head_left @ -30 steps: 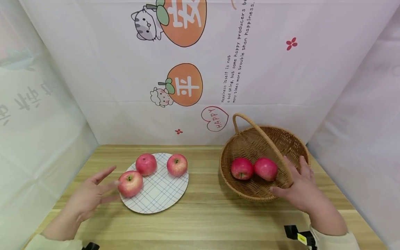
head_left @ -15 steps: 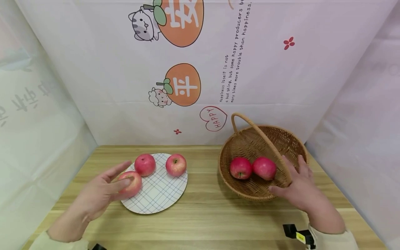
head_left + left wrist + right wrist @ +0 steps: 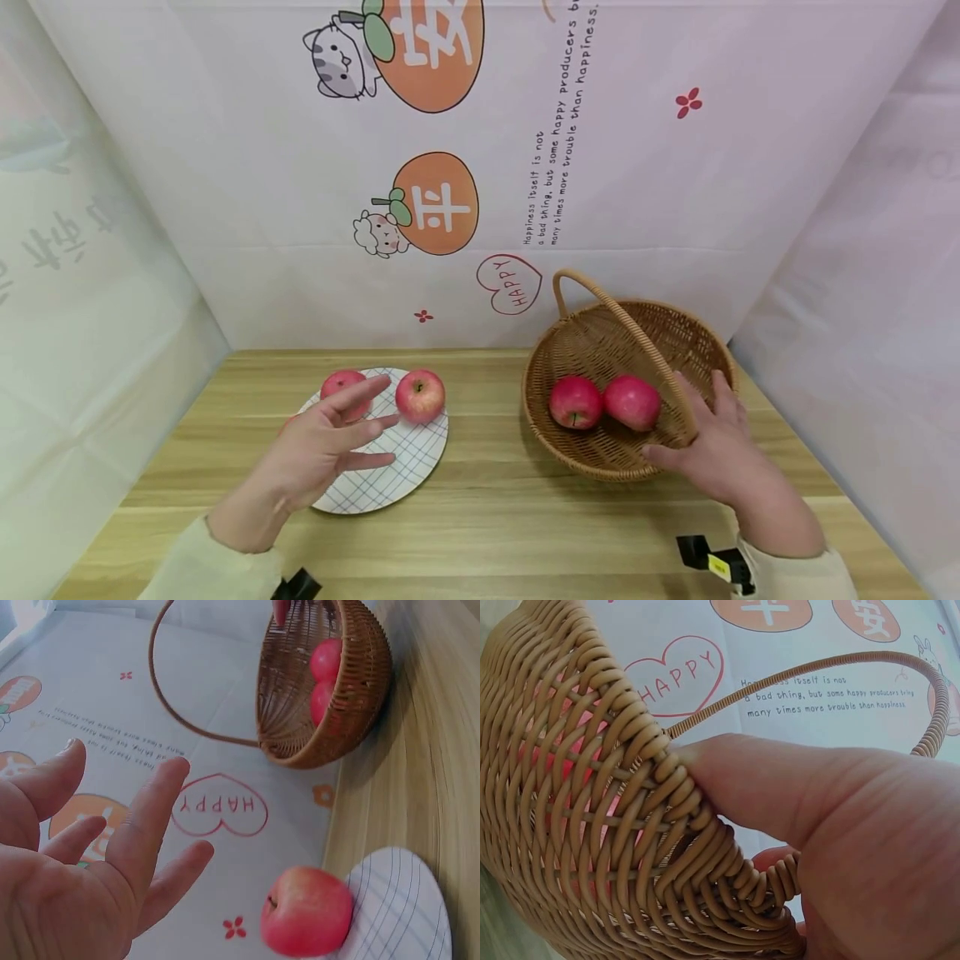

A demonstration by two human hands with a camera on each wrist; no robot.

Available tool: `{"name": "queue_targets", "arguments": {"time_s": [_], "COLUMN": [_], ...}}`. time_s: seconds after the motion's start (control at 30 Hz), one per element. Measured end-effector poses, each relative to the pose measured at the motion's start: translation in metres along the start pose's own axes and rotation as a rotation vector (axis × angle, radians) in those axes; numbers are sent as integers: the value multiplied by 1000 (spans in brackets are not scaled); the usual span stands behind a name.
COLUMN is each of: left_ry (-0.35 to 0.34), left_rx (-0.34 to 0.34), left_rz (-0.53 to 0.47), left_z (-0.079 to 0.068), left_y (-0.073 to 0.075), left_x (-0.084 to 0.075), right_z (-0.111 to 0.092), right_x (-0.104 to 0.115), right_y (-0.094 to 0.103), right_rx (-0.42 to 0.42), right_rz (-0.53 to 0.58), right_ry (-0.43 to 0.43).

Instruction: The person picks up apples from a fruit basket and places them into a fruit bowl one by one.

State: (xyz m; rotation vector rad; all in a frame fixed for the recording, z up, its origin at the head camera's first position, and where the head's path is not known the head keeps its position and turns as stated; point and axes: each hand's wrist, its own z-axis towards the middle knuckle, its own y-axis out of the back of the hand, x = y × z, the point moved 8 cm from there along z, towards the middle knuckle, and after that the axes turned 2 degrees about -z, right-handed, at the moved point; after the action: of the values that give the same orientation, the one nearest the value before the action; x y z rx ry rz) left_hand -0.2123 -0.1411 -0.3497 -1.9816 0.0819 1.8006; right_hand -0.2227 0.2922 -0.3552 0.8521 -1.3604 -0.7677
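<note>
My left hand [image 3: 318, 450] hovers over the near left part of a round checked plate [image 3: 420, 458], fingers spread and holding nothing. A red apple [image 3: 421, 397] sits on the plate's right side, beyond the fingertips. Another apple [image 3: 343, 382] at the back left is partly covered by the hand, and only a sliver of a third shows. On the right, my right hand [image 3: 723, 450] holds the wicker basket [image 3: 367, 675] at its rim by the handle base, thumb over the rim [image 3: 679, 769]. Two apples [image 3: 576, 403] lie side by side inside the basket.
Beneath everything is a wooden table [image 3: 480, 533], with bare wood between plate and basket. A printed white cloth [image 3: 315, 292] hangs behind, and pale cloth walls stand at both sides. The basket's handle [image 3: 622, 312] arches up over its opening.
My left hand has moved right, past the front left apple and over the plate, with nothing in it. My right hand stays on the basket; the view has shifted slightly.
</note>
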Motion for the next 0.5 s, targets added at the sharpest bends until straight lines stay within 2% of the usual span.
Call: {"name": "queue_targets", "arguments": {"time_s": [0.2, 0.5], "left_ry": [-9, 23], "left_rx": [31, 38], "left_rz": [-26, -90], "left_z": [19, 54], "left_y": [-22, -43], "left_x": [8, 18], "right_z": [0, 0], "right_x": [0, 1], "right_y": [-1, -1], "right_rx": [1, 3], "right_rz": [12, 14], "right_ry": [-1, -3]}}
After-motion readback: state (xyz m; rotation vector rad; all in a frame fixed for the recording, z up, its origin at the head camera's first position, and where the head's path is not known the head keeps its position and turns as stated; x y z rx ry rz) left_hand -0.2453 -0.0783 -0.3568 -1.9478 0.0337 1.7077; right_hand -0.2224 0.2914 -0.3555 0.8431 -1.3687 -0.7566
